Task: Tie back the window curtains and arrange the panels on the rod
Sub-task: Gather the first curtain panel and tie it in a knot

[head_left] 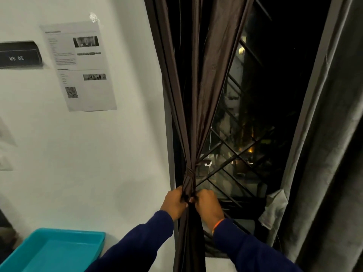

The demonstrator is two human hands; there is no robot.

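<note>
Nearest, our left hand (175, 203) and right hand (207, 203) both grip the gathered dark brown satin curtain panel (198, 107) just below its tie band (189, 172) — fingers curled tight into the cloth. The tie-back looks done; we judge this the tidying step. Next: even the folds. Beyond, the diamond-grilled window (235, 154), the grey curtain (330, 154) untied.

Window grille (231, 163) behind gathered curtain (193, 114)
</note>
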